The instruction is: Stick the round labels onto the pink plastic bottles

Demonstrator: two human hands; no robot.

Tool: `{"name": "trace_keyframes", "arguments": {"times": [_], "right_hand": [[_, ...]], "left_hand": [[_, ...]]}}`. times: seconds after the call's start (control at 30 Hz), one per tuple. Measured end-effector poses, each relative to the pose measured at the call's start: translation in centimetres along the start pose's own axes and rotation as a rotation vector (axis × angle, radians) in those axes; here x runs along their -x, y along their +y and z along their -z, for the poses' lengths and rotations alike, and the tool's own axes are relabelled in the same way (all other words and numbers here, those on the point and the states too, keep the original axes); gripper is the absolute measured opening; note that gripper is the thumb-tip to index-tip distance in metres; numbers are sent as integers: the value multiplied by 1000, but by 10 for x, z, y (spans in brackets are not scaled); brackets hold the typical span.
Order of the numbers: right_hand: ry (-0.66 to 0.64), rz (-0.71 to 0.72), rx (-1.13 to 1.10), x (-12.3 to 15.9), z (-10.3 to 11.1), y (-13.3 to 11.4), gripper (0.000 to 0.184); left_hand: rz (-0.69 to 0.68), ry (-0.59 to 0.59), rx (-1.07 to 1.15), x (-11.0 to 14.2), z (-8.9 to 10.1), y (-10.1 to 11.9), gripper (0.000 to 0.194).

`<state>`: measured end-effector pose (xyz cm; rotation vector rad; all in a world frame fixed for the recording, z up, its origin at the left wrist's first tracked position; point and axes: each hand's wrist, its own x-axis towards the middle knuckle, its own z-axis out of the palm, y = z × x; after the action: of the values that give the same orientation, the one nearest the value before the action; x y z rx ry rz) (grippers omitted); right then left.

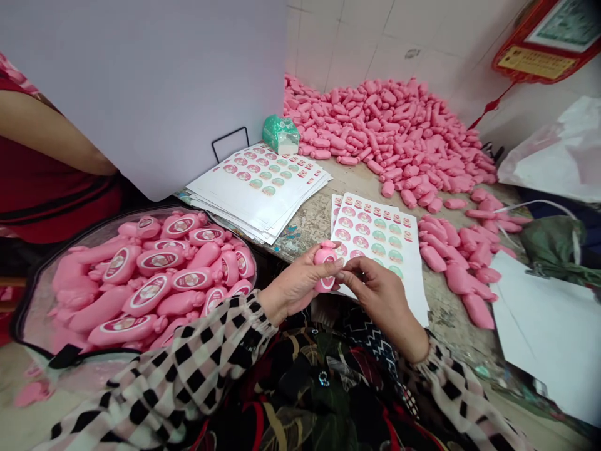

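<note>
My left hand (pixel 305 279) is wrapped round a small pink plastic bottle (pixel 325 255), held upright just off the table edge. The thumb lies across the bottle's front, where part of a dark pink label shows. Close beside it, my right hand (pixel 375 291) has thumb and fingers pinched together near the bottle's side; whatever the fingertips hold is too small to make out. Behind both hands lies a sticker sheet (pixel 413 275) with rows of pink and green oval labels. To the left, a mesh-sided round basket (pixel 28 313) is full of pink bottles bearing oval labels.
A large heap of pink bottles (pixel 385 125) fills the table's back, trailing down the right side. A stack of sticker sheets (pixel 263 207) lies left of centre, with a green packet (pixel 280 133) behind. A grey panel (pixel 188 81) separates me from another person's arm (pixel 51 131).
</note>
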<state>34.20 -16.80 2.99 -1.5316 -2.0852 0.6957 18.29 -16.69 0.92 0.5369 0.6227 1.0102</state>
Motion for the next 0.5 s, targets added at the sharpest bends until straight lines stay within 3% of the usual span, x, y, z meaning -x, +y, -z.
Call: {"name": "trace_keyframes", "arguments": {"times": [0.13,0.27,0.37,0.5], "right_hand": [[67,-86,4,-2,13,12,29],[124,-175,-397,-5,14,18,30],[2,-276,-731,-2,2,9,39],[-130,-413,-1037,7,-17,-3,32]], "left_hand": [[8,36,-72,5,0,10,52],[66,-16,-154,9,-2,13,62],[144,-100,-219,10,-8,4,80],[182,-150,-327,11,-14,-8,112]]}}
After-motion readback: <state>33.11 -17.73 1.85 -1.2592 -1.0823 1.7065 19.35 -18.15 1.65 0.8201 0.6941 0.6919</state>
